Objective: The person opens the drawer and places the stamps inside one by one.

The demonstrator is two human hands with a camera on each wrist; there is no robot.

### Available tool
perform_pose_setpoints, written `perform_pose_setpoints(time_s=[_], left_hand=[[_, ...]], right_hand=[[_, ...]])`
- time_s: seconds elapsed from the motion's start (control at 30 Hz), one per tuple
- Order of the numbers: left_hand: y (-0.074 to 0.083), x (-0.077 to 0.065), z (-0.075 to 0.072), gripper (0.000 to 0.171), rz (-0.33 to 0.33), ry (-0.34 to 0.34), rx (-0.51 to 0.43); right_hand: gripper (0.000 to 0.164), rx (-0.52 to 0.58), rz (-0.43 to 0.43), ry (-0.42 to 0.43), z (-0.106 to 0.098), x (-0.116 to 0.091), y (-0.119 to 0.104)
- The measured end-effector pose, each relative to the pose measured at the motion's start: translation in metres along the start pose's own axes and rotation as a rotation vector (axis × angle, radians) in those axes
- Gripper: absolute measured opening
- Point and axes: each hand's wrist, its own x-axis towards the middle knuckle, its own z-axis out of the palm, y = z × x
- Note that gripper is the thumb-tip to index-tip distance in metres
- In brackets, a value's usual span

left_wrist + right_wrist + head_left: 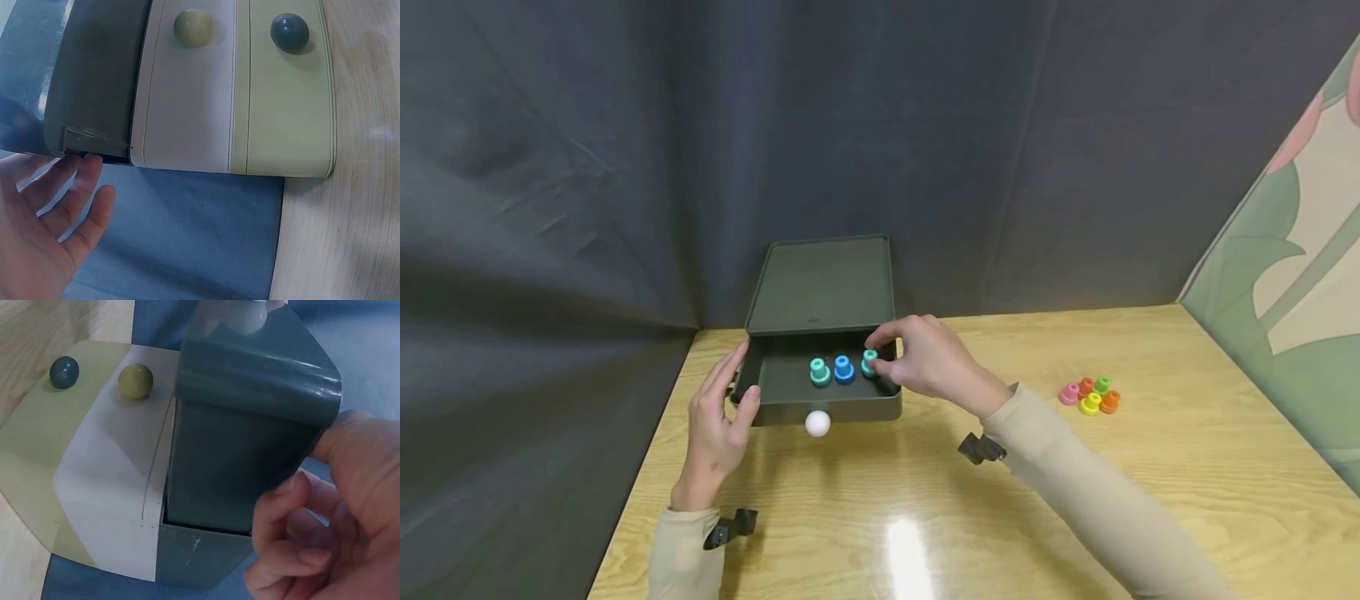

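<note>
A dark green drawer (827, 412) with a white knob (817, 423) stands pulled out of a small cabinet (820, 283). Inside it, a teal stepped peg (820, 372) and a blue one (844, 370) stand upright, side by side. My right hand (936, 367) reaches over the drawer's right wall and pinches another teal peg (869, 360) between thumb and forefinger; the drawer wall hides this peg in the right wrist view. At the drawer's left side is my left hand (718, 425), fingers extended and thumb apart, fingertips right at the side wall (94, 140).
Below the open drawer, the cabinet has a white drawer (187, 100) with a yellow knob and a pale green drawer (287, 106) with a dark knob. Several pink, red, green, yellow and orange pegs (1090, 403) cluster on the wooden table (1000, 517) to the right. A dark curtain (925, 150) hangs behind.
</note>
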Motion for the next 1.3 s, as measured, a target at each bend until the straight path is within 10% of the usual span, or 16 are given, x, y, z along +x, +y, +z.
perform_pose_setpoints(time_s=[0.97,1.1,1.3], left_hand=[[0.002,-0.004,-0.008,0.061,-0.062,-0.062,0.087],[0.012,-0.006,-0.012,0.062,-0.018,0.056,0.169],[0.035,-0.012,-0.003,0.051,0.251,0.293,0.185]], right_hand=[[0.021,-0.112,0.041,0.067,0.015,0.004,-0.009],[0.024,-0.052,0.045,0.075,0.02,0.004,-0.008],[0.031,0.116,-0.041,0.146,0.024,-0.003,0.003]])
